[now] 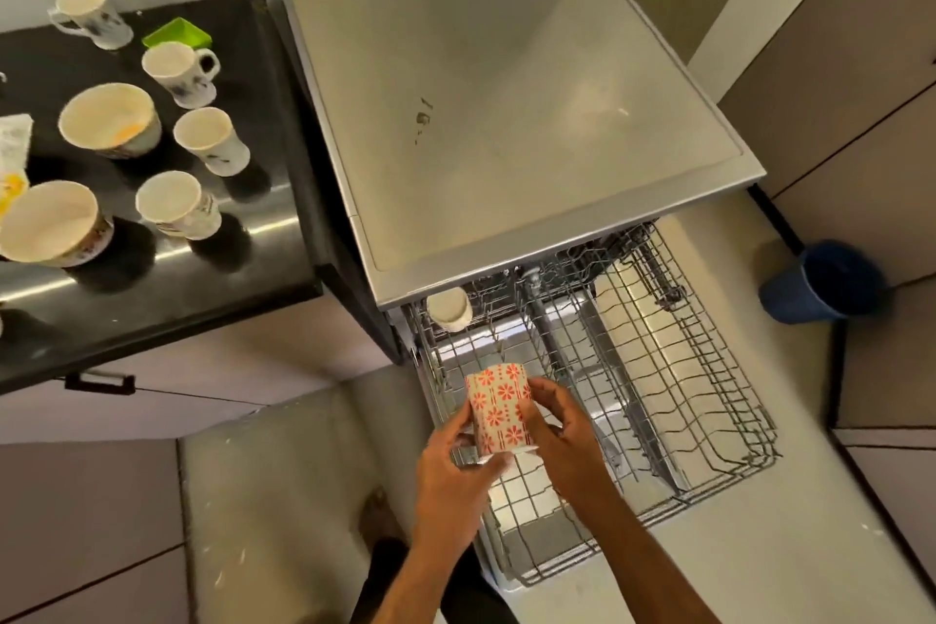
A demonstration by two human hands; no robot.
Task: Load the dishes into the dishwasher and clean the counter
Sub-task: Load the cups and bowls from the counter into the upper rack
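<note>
Both hands hold a white cup with red flower print (pixel 499 408) over the left front part of the pulled-out wire dishwasher rack (pixel 709 400). My left hand (pixel 456 476) grips its lower left side and my right hand (pixel 557 426) grips its right side. A white cup (pixel 449 309) stands in the rack's back left corner. On the black counter (pixel 263 198) at the left stand several white mugs (pixel 180 71) and two bowls (pixel 109 119).
The dishwasher's steel top (pixel 506 91) lies beyond the rack. A green dish (pixel 177 33) sits at the counter's back. A dark blue bucket (pixel 825 281) stands on the floor to the right of the rack. A cabinet handle (pixel 101 383) is below the counter edge.
</note>
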